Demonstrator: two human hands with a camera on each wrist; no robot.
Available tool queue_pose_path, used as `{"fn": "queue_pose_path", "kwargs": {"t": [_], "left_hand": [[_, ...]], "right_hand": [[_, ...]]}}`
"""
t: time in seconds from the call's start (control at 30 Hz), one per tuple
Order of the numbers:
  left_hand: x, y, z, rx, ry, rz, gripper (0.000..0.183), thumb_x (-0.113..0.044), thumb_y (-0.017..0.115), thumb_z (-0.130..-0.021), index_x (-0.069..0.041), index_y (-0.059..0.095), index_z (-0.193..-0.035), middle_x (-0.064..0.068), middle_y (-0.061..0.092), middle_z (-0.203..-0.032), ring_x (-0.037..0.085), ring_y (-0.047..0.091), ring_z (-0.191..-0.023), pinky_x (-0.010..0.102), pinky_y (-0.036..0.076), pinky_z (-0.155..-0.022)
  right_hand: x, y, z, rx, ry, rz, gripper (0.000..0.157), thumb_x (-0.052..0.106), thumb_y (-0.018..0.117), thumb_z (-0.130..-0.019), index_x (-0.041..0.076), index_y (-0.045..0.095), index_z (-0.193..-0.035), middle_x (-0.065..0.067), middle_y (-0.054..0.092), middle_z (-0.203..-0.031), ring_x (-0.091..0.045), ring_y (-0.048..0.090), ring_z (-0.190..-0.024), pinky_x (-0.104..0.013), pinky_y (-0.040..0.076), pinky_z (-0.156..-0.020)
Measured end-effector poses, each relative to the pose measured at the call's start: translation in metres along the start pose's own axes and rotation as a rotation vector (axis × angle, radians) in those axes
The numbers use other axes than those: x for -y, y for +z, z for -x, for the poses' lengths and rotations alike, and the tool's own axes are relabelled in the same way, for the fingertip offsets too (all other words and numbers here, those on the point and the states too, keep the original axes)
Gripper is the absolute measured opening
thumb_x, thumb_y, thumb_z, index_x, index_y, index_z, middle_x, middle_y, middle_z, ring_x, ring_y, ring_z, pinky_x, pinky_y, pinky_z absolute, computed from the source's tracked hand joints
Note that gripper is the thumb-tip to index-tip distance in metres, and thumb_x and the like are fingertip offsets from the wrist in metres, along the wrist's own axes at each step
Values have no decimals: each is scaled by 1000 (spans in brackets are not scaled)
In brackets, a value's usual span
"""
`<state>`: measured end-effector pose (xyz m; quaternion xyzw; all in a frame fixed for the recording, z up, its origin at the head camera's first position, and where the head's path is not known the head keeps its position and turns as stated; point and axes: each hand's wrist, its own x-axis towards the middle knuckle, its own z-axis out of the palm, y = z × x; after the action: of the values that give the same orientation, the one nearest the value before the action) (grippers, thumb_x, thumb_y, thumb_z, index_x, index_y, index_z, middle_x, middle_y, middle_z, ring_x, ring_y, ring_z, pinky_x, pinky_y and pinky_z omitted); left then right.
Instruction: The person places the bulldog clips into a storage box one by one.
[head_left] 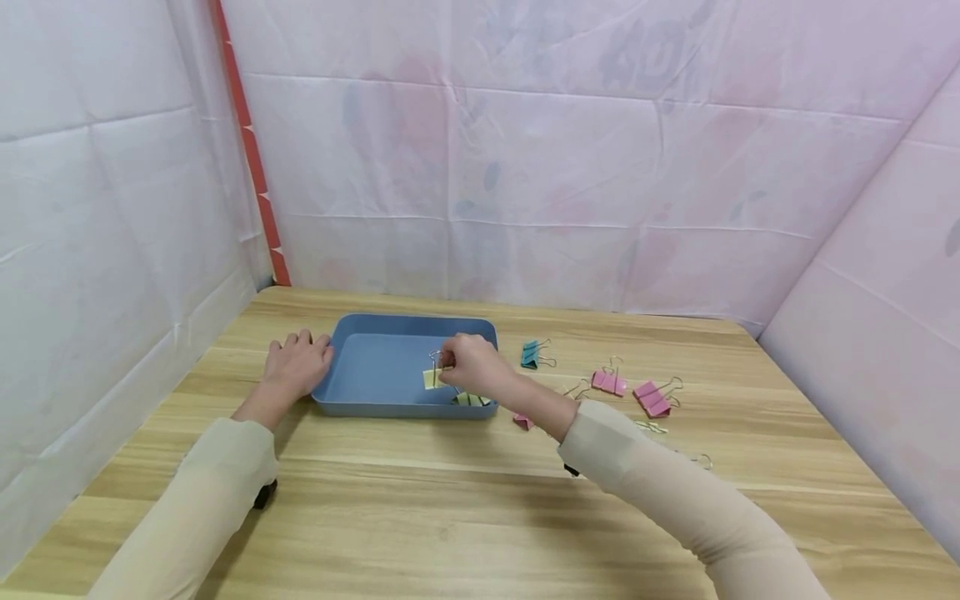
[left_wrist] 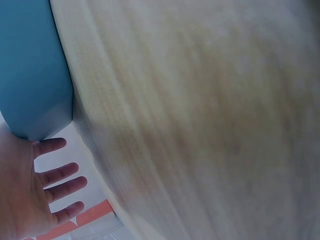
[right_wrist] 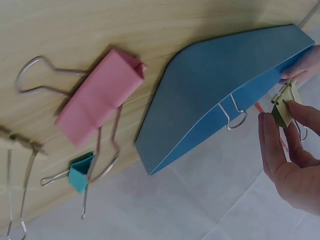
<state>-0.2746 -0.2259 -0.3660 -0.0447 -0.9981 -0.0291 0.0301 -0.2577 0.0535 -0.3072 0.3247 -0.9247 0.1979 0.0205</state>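
A blue tray [head_left: 375, 367] lies on the wooden table. Over its right half, my right hand [head_left: 480, 364] pinches a pale yellow binder clip [head_left: 433, 379] between thumb and fingers. The right wrist view shows the same yellow clip [right_wrist: 281, 112] with its wire handles. Inside the tray, by the front right corner, rests another yellow binder clip [head_left: 471, 400]. My left hand [head_left: 296, 364] is at the tray's left side and touches its rim. In the left wrist view the fingers [left_wrist: 65, 190] of that hand are extended and spread.
Right of the tray lie a teal binder clip [head_left: 530, 354], pink binder clips [head_left: 652, 400] and a yellow one [head_left: 651, 427]. My right arm partly covers others. A black item [head_left: 265, 494] shows beside the left sleeve. Pale cloth walls [head_left: 525, 167] border the table.
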Motion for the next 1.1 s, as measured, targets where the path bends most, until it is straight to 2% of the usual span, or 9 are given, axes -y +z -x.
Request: {"fn": "queue_pose_path", "kwargs": {"t": [0.33, 0.77, 1.1], "left_hand": [[-3, -1, 1, -18, -4, 9, 42, -29, 25, -88, -4, 39, -120, 22, 38, -106, 37, 33, -97, 54, 24, -74], [-2, -1, -1, -8, 2, 0, 42, -29, 24, -88, -5, 39, -119, 21, 38, -106, 37, 33, -97, 53, 25, -72], [-1, 0, -1, -3, -3, 0, 42, -29, 24, -88, -5, 39, -120, 22, 37, -107, 37, 33, -97, 54, 24, -72]], "right_hand": [[4, 8, -6, -42, -25, 46, 8, 10, 58, -69, 15, 55, -65, 6, 47, -62, -8, 42, -53, -21, 33, -47], [4, 17, -9, 31, 51, -62, 5, 9, 60, -72, 11, 56, -69, 5, 49, -62, -9, 46, -53, -22, 37, -48], [6, 25, -14, 65, 72, -41, 11, 9, 59, -73, 13, 53, -65, 3, 48, -59, -9, 40, -48, -21, 32, -46]]}}
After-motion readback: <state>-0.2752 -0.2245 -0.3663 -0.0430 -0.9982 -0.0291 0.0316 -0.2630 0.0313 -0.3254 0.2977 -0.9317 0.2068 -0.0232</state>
